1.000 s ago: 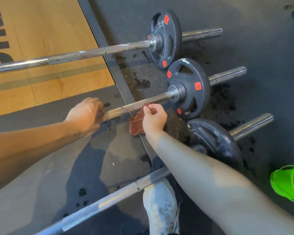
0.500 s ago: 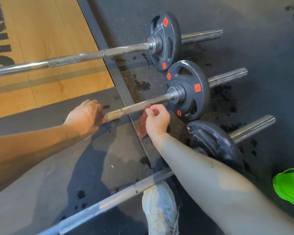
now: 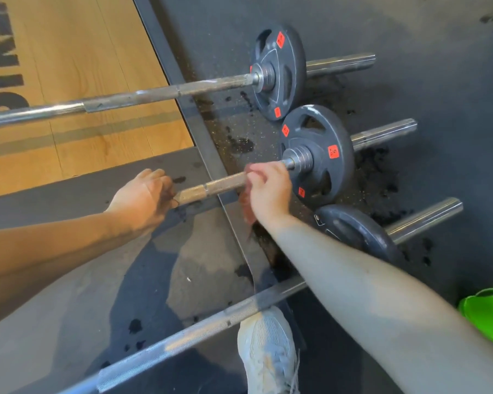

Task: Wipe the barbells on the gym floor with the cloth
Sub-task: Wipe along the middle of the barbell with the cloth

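Note:
Three barbells lie side by side on the dark gym floor, each with a dark plate marked by orange stickers. My left hand [image 3: 143, 196] grips the shaft of the middle barbell [image 3: 211, 186] on its left part. My right hand [image 3: 268, 189] holds a reddish-brown cloth [image 3: 246, 207] wrapped round the same shaft, close to the collar and plate [image 3: 322, 146]. Most of the cloth is hidden under my right hand. The far barbell [image 3: 160, 93] and the near barbell [image 3: 182, 336] lie untouched.
A wooden platform [image 3: 83, 52] with a dark metal border fills the upper left. My pale shoe [image 3: 268, 351] stands at the bottom by the near bar. A bright green object [image 3: 489, 317] sits at the right edge. Wet dark spots mark the rubber floor around the plates.
My right hand has slid the cloth to the right along the middle bar, towards the plate. My left hand has kept its grip in place.

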